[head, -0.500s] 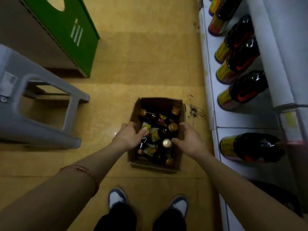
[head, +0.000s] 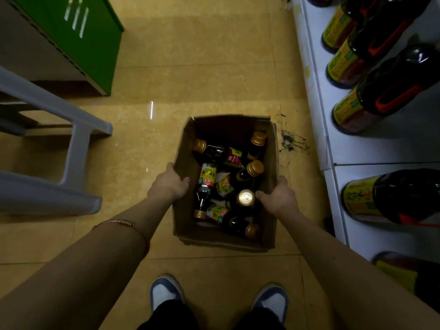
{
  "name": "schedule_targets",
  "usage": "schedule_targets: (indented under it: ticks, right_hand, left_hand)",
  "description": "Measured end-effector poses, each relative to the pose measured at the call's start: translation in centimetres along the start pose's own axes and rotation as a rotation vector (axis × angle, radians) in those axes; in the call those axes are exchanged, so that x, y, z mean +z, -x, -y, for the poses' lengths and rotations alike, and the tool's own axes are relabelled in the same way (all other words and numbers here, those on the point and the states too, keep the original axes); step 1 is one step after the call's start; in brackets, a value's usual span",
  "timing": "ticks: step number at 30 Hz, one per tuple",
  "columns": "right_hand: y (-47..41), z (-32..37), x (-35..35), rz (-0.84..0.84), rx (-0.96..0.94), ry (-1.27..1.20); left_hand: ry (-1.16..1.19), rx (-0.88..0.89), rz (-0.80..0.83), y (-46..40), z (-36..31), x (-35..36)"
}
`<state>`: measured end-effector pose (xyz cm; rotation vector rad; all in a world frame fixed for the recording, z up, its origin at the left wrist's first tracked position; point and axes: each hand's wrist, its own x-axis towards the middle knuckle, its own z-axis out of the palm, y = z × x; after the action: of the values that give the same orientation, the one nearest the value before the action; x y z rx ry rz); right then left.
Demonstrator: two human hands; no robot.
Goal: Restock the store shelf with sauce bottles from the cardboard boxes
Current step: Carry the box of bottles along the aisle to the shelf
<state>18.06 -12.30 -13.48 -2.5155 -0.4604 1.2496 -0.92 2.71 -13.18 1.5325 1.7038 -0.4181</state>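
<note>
The cardboard box (head: 226,186) sits on the floor (head: 202,67), bottles (head: 207,186) inside. The shelf (head: 357,148) stands right of it, the stool (head: 47,148) left, shoes (head: 166,291) nearest the person.

The tan tiled floor (head: 202,75) carries an open cardboard box (head: 183,163), a grey plastic stool (head: 78,148) and a green-sided box (head: 95,44)

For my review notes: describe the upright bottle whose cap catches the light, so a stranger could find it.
Find the open cardboard box on the floor. Near its right wall, beside the right hand, stands the bottle. Only its gold cap glares bright.
</note>
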Motion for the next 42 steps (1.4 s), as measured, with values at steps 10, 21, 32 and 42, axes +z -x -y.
schedule_targets:
  ticks: [10, 21, 32, 42]
  right_hand:
    - [-2.2, -1.1, 1.2, -0.092, 0.047, 0.083]
    - [4.0, 1.2, -3.0, 0.038, -0.150, 0.490]
    - [16.3, 7.6, -10.7, 0.014, -0.186, 0.387]
    - [26.8, 20.5, -20.0, -0.075, -0.236, 0.387]
  left_hand:
    - [0.073, -0.133, 0.154, -2.1, 1.1, 0.7]
    - [-0.141, 0.186, 0.063, 2.9, 1.7, -3.0]
    - [-0.209, 0.199, 0.002, 16.8, 2.3, -14.7]
    - [-0.251, 0.322, -0.014, 24.4, -3.7, -31.6]
